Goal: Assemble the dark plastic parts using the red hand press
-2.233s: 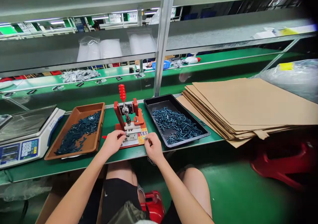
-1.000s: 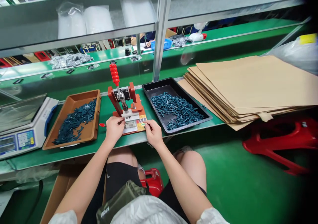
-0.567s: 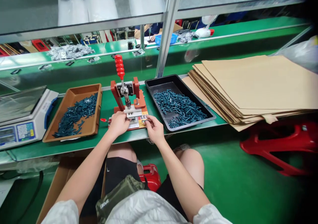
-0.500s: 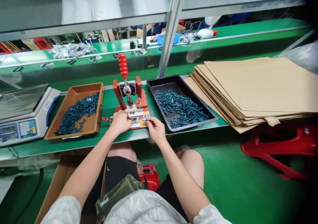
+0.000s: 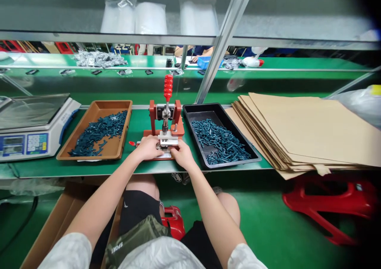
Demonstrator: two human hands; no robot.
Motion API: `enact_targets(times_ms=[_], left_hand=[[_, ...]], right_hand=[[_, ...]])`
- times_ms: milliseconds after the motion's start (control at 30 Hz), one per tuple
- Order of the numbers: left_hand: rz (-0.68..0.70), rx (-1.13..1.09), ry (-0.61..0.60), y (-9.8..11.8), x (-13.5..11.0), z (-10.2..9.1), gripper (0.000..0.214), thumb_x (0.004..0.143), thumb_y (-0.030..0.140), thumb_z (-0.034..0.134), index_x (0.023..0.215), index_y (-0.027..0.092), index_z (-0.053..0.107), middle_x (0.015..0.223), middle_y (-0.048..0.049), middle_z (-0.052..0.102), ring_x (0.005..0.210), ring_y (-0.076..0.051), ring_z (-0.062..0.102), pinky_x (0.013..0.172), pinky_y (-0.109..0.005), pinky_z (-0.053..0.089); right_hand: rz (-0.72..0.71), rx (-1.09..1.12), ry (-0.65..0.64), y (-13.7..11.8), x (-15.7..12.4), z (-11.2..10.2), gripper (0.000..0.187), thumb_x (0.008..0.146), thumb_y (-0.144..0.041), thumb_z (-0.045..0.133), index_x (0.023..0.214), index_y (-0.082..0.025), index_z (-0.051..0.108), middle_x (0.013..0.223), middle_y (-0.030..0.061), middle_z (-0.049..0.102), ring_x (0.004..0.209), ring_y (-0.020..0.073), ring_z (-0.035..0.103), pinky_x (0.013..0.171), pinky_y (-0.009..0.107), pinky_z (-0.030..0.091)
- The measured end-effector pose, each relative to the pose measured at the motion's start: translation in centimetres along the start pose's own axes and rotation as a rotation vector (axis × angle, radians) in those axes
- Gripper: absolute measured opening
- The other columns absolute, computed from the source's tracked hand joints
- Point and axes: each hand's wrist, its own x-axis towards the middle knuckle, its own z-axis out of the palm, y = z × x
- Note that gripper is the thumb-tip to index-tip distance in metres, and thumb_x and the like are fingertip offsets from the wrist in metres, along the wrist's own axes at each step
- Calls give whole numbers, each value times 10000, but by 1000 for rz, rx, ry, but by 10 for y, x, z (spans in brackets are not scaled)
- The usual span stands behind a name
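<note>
A red-brown hand press (image 5: 152, 114) with an upright red ribbed handle (image 5: 168, 87) stands on the green bench in front of me. My left hand (image 5: 148, 148) is at the left of its metal fixture (image 5: 167, 139), fingers curled and pressed together at the edge. From the right, my right hand (image 5: 182, 154) reaches the same fixture, thumb and fingers closed at its front. Whatever small part lies between the fingertips is too small and covered to make out. A small red-tipped lever (image 5: 132, 143) sticks out left of my left hand.
A brown tray (image 5: 126, 132) of dark blue small parts stands left, beside a weighing scale (image 5: 35, 144). To the right are a black tray (image 5: 205, 112) of blue pin-like pieces and stacked cardboard sheets (image 5: 297, 126). A metal post (image 5: 218, 58) rises behind; another person works across.
My right hand has moved in leftward, from the fixture's right end to its front under the press. My left hand stays at the fixture. The camera view has shifted and levelled.
</note>
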Motion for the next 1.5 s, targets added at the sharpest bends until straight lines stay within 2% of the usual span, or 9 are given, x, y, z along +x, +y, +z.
enact_targets(times_ms=[633,767,833,900,1000,1100,1233,1367,1500], left_hand=[[84,15,106,1,-15,8,151,769,311,704,848,191,750,1020,-95,735,1044,-306,634,939,-460,483],[179,-28,533,-13,-46,15,219,837,254,644,1038,225,727,1241,-99,669,1210,-279,576,1113,-490,387],[56,-119,849,-27,-55,15,269,871,316,630,1112,214,691,1303,-120,625,1265,-281,540,1153,-498,349],[-119,-302,1022,-37,-51,14,361,938,405,539,1218,194,624,1315,-142,606,1262,-262,548,1122,-461,399],[-146,-472,845,-34,-31,14,520,1017,493,288,1384,186,491,1360,-153,585,1265,-234,564,1071,-408,457],[-15,-319,521,-19,-15,18,648,986,584,309,1477,172,402,1417,-171,558,1320,-298,528,1098,-468,435],[-21,-298,387,-18,-16,18,702,985,601,266,1530,164,328,1497,-177,493,1400,-320,457,1136,-514,397],[-41,-459,589,-16,-12,2,655,994,560,296,1506,157,360,1540,-181,432,1453,-295,386,1212,-528,289],[75,-557,853,27,12,-45,631,967,478,470,1518,203,328,1580,-151,376,1474,-272,343,1236,-497,251]], right_hand=[[-163,-131,9,5,2,12,219,800,-185,604,956,-204,758,998,65,732,876,210,678,831,337,555],[-175,-120,39,-1,1,12,273,799,-154,594,1022,-201,743,1093,89,703,994,232,667,926,374,541],[-172,-119,27,-3,2,13,299,790,-139,606,1051,-209,734,1123,93,686,1049,242,653,963,388,529],[-175,-114,13,-4,3,12,293,783,-134,614,1041,-210,732,1144,96,672,1084,249,642,987,399,519],[-173,-74,8,-2,6,10,261,780,-147,612,1007,-196,729,1201,107,653,1125,254,632,1010,401,502],[-83,20,-17,5,9,8,320,781,-164,603,1086,-180,700,1213,105,668,1092,236,651,991,386,510],[104,90,-100,10,15,5,346,788,-149,558,1106,-158,691,1071,86,742,984,231,691,940,391,532],[107,209,-213,6,22,3,334,770,-141,553,1056,-156,725,1029,72,766,989,244,703,935,384,534],[61,314,-251,1,25,3,330,770,-181,587,1064,-162,737,1027,59,767,1005,251,698,954,385,525]])
